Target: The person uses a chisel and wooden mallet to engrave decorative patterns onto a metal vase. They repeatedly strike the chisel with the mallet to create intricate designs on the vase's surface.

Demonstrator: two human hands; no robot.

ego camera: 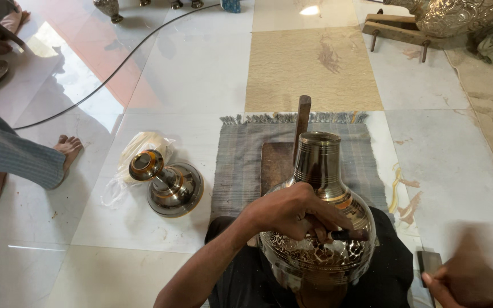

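While your left hand (292,211) lies closed over the shoulder of the brass vase (318,217), its fingers pinch a thin dark engraving tool (346,234) against the patterned belly. The vase rests in your lap on dark cloth, neck pointing away from you, above the grey fringed mat (241,165) on the floor.

Your right hand (469,279) is blurred at the lower right edge, apparently wrapped round the handle of a small hammer (429,263); the grip itself cannot be made out for certain.

Judgement: polished metal, rigid, probably fairly heavy and slippery under a palm. The round belly will tend to roll, so brace it at the shoulder, or take it by the ringed neck, where the fingers can close round. The chased band likely scratches or dents easily; keep pressure off it.

A second brass vessel (169,185) lies on its side on the floor to the left, well apart. Another person's bare foot (67,149) shows further left.
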